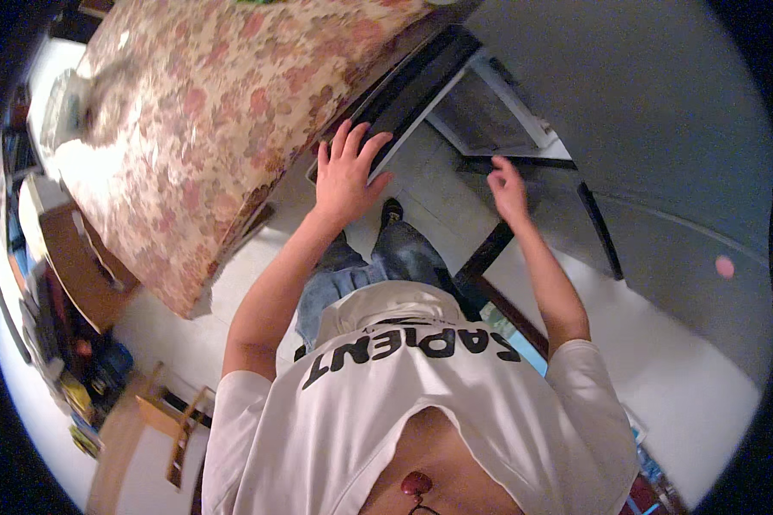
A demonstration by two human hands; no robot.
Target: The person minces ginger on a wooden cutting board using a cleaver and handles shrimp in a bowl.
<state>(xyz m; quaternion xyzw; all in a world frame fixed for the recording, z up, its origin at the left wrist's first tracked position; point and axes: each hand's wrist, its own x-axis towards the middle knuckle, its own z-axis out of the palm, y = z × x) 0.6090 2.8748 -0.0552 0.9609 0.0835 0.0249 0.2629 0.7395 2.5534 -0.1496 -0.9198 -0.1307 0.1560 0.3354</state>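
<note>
My left hand (pixel 346 174) lies palm down with spread fingers on the end of a long black panel with a pale edge (pixel 402 96). The panel stands along the side of a large surface with a floral cover (pixel 232 122). Over to the right, my right hand (pixel 510 192) is raised with its fingers loosely bent and slightly blurred. I see nothing in it. Just beyond it is a pale-framed panel with a grey centre (pixel 489 116), tilted against dark edging.
Pale floor tiles (pixel 419 187) show around my shoe (pixel 391 211). A dark bar (pixel 486 254) stands right of my legs, and a grey wall (pixel 650 141) rises further right. At the left are a brown wooden piece of furniture (pixel 80 257) and a wooden chair (pixel 174 418).
</note>
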